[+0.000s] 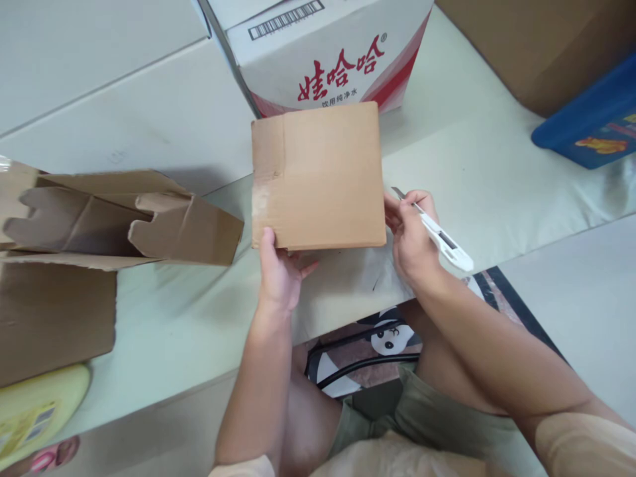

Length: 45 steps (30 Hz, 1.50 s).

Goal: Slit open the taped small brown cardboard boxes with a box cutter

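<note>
A small brown cardboard box stands on the pale table in front of me. My left hand grips its lower left corner, thumb on the front face. To the right of the box, my right hand is closed round a white utility knife. The knife's blade tip points up and to the left, close to the box's right edge.
A white carton with red print stands just behind the small box. An opened brown box with raised flaps lies at the left. A blue container and another brown box sit at the far right. A yellow item is at lower left.
</note>
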Each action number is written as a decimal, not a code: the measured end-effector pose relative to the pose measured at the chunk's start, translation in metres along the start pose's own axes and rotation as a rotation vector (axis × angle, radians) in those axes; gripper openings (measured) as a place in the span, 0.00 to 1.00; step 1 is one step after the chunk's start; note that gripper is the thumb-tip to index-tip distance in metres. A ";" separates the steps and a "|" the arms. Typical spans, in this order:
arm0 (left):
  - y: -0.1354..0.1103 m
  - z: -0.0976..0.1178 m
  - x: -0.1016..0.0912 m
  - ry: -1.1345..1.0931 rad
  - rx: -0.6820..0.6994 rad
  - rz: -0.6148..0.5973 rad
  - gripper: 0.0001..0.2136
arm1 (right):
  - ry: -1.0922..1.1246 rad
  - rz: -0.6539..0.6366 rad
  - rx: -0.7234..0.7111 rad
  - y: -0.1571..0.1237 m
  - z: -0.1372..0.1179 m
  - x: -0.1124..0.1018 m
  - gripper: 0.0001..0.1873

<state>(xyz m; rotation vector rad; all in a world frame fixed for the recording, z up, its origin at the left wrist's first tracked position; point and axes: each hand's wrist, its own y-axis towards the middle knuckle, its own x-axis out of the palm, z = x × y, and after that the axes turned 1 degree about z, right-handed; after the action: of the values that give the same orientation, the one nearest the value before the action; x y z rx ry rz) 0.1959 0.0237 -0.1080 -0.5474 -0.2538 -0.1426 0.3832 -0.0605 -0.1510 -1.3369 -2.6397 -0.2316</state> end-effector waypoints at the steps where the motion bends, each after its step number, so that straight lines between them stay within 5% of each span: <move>1: 0.000 0.000 -0.001 0.022 0.009 0.001 0.28 | 0.000 0.007 0.018 0.002 0.001 -0.001 0.13; 8: 0.002 0.004 -0.022 0.325 -0.027 -0.048 0.23 | -0.009 0.083 0.028 0.005 0.009 0.005 0.17; 16: 0.003 0.020 -0.034 0.487 -0.056 -0.214 0.24 | 0.043 -0.036 0.097 0.003 0.006 0.004 0.20; 24: 0.006 0.014 -0.033 0.328 0.151 -0.037 0.19 | -0.055 -0.201 -0.009 -0.003 0.003 -0.002 0.24; 35: 0.012 0.024 -0.041 0.354 0.468 -0.097 0.19 | -0.026 -0.222 -0.027 -0.004 0.006 -0.005 0.27; 38: 0.001 0.033 -0.042 0.439 0.376 -0.219 0.21 | 0.005 -0.200 -0.046 -0.004 0.004 -0.005 0.27; 45: -0.021 0.064 -0.054 0.573 0.095 -0.753 0.09 | 0.027 -0.319 0.051 0.003 -0.008 -0.015 0.27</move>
<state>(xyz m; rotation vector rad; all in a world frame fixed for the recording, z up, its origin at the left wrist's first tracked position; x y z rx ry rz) 0.1270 0.0435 -0.0602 -0.2745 0.1067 -0.9969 0.3952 -0.0723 -0.1460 -0.8854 -2.8029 -0.2190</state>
